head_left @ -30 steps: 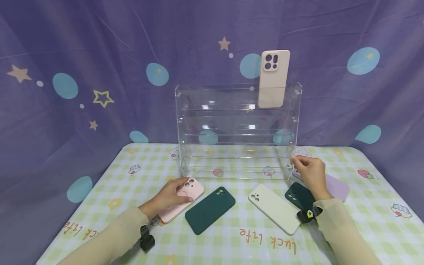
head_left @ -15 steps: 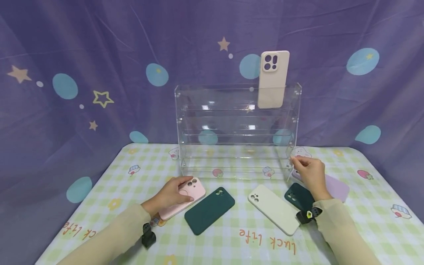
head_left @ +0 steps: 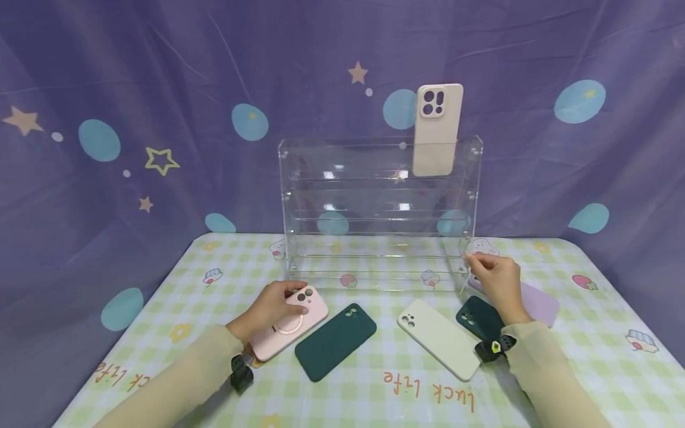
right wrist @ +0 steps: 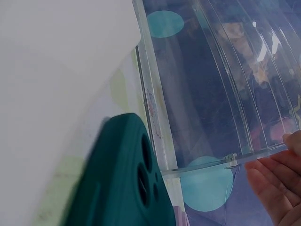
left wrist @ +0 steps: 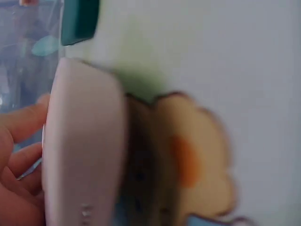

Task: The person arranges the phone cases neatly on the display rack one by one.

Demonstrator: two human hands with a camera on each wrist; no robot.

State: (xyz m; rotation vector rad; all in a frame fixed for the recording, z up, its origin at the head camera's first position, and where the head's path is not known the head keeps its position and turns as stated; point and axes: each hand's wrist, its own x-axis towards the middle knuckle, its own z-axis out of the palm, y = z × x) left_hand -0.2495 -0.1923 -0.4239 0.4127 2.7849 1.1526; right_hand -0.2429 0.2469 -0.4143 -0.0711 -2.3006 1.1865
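In the head view my left hand [head_left: 270, 306] holds a pink phone case [head_left: 289, 330] at its upper part, the thumb over its face and the fingers at its far edge. A pale ring shows on the case's back; the left wrist view has its side close up. My right hand [head_left: 499, 282] pinches the lower right side panel of a clear acrylic display rack [head_left: 380, 256]. In the right wrist view, thumb and fingers lie on either side of that panel. A cream phone case [head_left: 439, 131] stands upright in the rack's top tier, at the right.
Between the hands lie a dark green phone case [head_left: 336, 342] and an off-white phone case [head_left: 440, 342]. A smaller dark green case [head_left: 479, 318] and a lilac case [head_left: 539, 302] are partly hidden by my right hand. A purple curtain [head_left: 176, 89] hangs behind the checked tablecloth [head_left: 342, 410].
My left hand has shifted slightly on the pink case, uncovering more of its ring. The head view has drifted a little. My right hand stays at the rack.
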